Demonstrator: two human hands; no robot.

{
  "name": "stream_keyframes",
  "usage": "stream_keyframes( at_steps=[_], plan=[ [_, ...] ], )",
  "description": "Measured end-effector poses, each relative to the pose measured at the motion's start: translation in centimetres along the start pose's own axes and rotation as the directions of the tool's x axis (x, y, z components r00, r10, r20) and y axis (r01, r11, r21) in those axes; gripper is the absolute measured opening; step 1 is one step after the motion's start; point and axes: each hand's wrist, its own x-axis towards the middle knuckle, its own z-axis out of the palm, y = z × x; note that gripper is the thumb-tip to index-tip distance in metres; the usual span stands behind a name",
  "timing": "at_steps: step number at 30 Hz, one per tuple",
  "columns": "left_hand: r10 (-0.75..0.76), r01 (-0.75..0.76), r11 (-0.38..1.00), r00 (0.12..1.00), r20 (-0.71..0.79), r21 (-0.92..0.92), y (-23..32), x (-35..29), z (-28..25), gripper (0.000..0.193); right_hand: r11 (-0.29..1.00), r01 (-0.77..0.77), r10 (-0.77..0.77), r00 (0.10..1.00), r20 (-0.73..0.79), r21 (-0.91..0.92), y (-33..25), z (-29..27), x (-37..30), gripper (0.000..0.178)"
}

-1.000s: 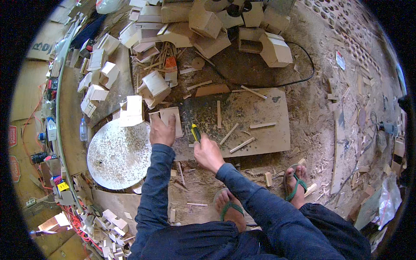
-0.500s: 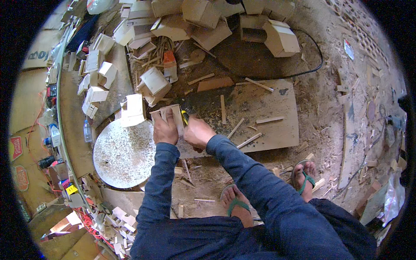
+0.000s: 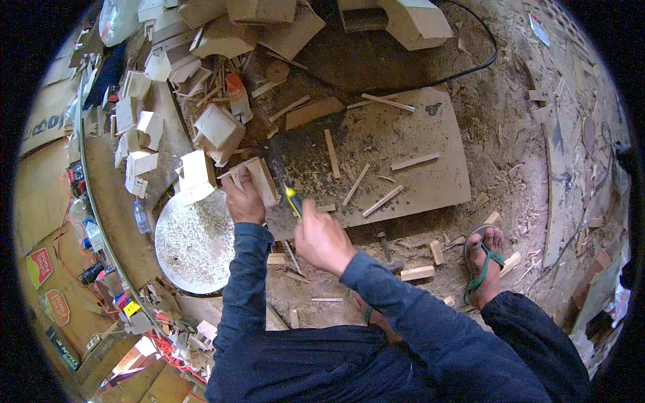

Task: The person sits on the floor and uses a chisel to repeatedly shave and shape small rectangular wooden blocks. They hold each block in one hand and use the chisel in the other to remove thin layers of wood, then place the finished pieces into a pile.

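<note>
My left hand (image 3: 244,200) grips a small pale wooden box (image 3: 264,180) at the near left corner of the work board, its fingers over the top and side. Closed in a fist, my right hand (image 3: 324,235) holds a yellow-and-black utility knife (image 3: 293,201), its front end pointing up and left. A gap separates the knife from the box. Beside my left hand stands another pale wooden box (image 3: 196,173), over the rim of a round white disc (image 3: 195,245) speckled with dust.
Wooden strips (image 3: 383,201) lie scattered on the flat board (image 3: 437,148). More wooden boxes (image 3: 218,127) are heaped at the far left, near an orange-and-white brush-like item (image 3: 236,91). A black cable (image 3: 484,60) curves behind. A hammer (image 3: 386,252) and offcuts (image 3: 418,273) lie near my sandalled foot.
My right hand has drawn the knife away from the box, toward me and to the right. The left hand keeps its hold on the box. The whole view has shifted somewhat.
</note>
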Motion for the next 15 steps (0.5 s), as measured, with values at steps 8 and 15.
stream_keyframes(
  at_steps=[8,15],
  plan=[
    [-0.108,0.108,0.994,0.994,0.028,-0.003,0.1,0.2,-0.1,0.06,0.982,0.107,-0.062,0.961,0.27,-0.157,-1.9,0.0,9.2,0.038],
    [-0.15,0.148,0.986,0.988,0.024,0.071,0.1,0.1,-0.1,0.058,0.99,-0.003,0.025,0.988,0.155,-0.141,1.6,3.4,-1.4,0.034]
  ],
)
